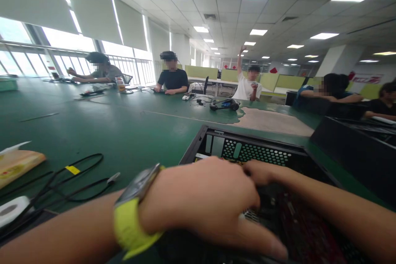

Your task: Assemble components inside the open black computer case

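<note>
An uncovered black computer case lies in front of me, with a perforated panel at its far side and a dark red circuit board inside. My left hand, with a watch on a yellow-green strap at the wrist, reaches over the case. Its thumb stretches out apart from the fingers, whose tips are mostly hidden beneath the hand. Just beyond it, my right hand is inside the case with curled fingers, near some yellow wires. What its fingertips hold, if anything, is hidden behind my left hand.
Black cables, a tissue pack and a white roll lie at left on the green table. Another dark case stands at right. Further back are a black headset-like device and several seated people.
</note>
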`<state>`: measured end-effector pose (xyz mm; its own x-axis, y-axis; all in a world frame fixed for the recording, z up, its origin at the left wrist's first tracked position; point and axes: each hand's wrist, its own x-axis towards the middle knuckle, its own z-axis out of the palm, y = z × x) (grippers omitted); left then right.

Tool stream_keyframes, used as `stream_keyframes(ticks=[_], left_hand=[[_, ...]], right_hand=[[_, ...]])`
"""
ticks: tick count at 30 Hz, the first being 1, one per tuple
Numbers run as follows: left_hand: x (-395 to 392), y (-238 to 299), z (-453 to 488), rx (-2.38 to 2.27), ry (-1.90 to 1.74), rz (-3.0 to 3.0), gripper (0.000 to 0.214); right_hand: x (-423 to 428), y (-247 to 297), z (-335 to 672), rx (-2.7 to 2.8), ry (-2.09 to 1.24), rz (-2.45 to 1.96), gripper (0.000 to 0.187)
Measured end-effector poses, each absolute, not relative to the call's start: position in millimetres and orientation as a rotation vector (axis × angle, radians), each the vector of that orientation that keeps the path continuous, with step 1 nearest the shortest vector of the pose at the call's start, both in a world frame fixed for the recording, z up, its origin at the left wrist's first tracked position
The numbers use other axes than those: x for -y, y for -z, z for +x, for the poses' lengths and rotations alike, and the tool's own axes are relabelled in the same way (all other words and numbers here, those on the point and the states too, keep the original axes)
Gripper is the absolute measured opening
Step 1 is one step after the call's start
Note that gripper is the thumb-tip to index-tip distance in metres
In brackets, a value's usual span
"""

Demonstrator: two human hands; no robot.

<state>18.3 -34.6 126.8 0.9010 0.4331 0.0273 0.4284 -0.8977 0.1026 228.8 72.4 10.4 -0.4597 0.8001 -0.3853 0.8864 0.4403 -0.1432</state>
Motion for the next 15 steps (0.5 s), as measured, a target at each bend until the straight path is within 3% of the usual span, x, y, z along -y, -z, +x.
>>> stream_keyframes(ticks=[3,6,8,13,15], left_hand=[[75.7,-79.3,-3.1,-0.848,-0.421,3.152,0.007],[93.4,-28.8,1.9,-1.158,-1.093,3.14,0.02],[95.8,-15.1,9.8,-1.22,-1.312,3.052,0.039],[79.6,-47.8,19.1,-1.214,-1.287,3.044,0.051],[60.2,-74.6,23.4,-1.272,-1.182,3.037,0.055]], right_hand=[[-73.1,-10.2,228.6,-2.453,0.458,1.437,0.034],[-69.7,-8.7,225.3,-2.487,0.441,1.427,0.035],[-65.1,-15.1,223.4,-2.52,0.435,1.424,0.036],[-42.9,-92.9,238.5,-2.824,0.609,1.466,0.039],[-25.9,-139.9,255.2,-3.018,0.509,1.61,0.043]])
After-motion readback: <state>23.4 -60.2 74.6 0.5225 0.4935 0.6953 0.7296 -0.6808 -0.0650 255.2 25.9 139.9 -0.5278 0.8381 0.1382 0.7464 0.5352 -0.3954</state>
